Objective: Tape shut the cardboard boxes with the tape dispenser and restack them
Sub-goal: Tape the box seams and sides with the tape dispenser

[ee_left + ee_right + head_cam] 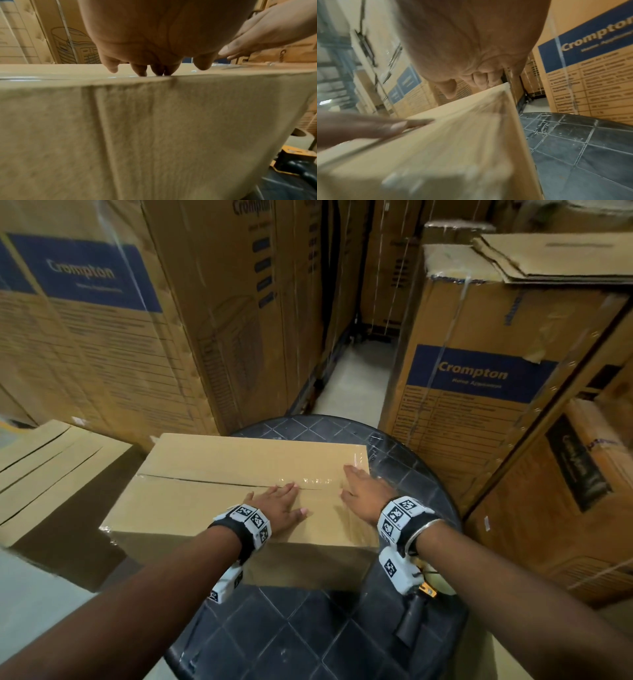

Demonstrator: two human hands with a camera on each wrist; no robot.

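You're smoothing tape along the seam.
Both flat hands, left hand (279,510) and right hand (364,496), are gripping nothing, pressing the cardboard box (205,501) flaps closed.

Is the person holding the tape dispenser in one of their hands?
No, both the left hand and the right hand lie flat on top of the cardboard box, holding nothing.
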